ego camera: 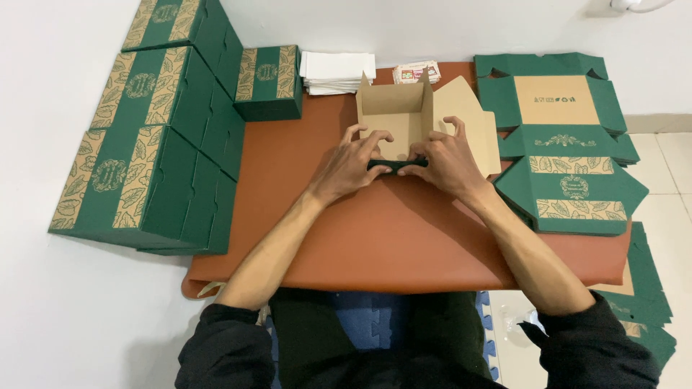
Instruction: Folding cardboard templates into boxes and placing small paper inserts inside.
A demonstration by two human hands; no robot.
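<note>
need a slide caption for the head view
Left hand and right hand fold a half-formed cardboard box on a brown mat.

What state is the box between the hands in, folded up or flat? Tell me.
Partly folded. The box has brown walls standing, one flap lies spread to its right, and the left hand and right hand press its near edge.

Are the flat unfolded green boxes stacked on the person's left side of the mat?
No, the flat green boxes lie on the right; assembled boxes are stacked at left.
</note>
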